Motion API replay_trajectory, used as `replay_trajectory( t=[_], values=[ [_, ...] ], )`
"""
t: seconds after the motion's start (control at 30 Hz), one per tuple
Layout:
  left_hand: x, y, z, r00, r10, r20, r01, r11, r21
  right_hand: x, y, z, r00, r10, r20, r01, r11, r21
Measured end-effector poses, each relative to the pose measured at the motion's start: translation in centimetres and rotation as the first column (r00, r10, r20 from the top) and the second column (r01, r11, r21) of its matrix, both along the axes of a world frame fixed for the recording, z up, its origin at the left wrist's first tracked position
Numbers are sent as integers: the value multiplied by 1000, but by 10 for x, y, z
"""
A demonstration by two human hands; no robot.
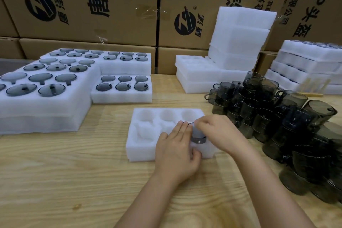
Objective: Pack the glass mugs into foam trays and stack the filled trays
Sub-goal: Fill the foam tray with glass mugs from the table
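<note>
Here, in the near-right pocket of the tray (144,146), a mug (198,136), gripped at the rim by the right hand (218,133), straight fingers of the left hand (175,152) pressed against it. Left on the surface (74,172), filled trays (46,109); right, heaped mugs (277,120).

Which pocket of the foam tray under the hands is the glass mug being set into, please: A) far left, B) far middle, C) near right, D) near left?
C: the right hand grips the glass mug, the left hand against it, in the near right pocket of the foam tray.
</note>
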State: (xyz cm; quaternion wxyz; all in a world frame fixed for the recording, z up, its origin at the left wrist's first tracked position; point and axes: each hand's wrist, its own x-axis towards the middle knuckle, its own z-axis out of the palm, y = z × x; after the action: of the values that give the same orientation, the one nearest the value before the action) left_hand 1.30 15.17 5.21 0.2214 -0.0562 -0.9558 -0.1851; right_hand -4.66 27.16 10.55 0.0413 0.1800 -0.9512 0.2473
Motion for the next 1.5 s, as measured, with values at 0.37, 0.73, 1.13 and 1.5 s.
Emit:
replay_trajectory(
  t=[0.37, 0.73, 1.13, 1.5],
  values=[
    [-4, 6, -5, 996, 91, 20, -89, 993, -76, -52, -35, -39, 984, -127, 128, 85, 952, 293],
    [-2, 6, -10, 997, 39, -60, -48, 986, -158, -66, -21, -47, 965, 52, 256, -46, 999, -27],
    [-9, 4, -19, 991, -8, -134, -13, 988, -155, -11, 23, -12, 815, -323, -482, 304, 945, -119],
    [-11, 3, -18, 990, -12, -142, -3, 995, -99, -4, 125, 22, 580, -671, -461, 808, 547, 220]
  ],
)
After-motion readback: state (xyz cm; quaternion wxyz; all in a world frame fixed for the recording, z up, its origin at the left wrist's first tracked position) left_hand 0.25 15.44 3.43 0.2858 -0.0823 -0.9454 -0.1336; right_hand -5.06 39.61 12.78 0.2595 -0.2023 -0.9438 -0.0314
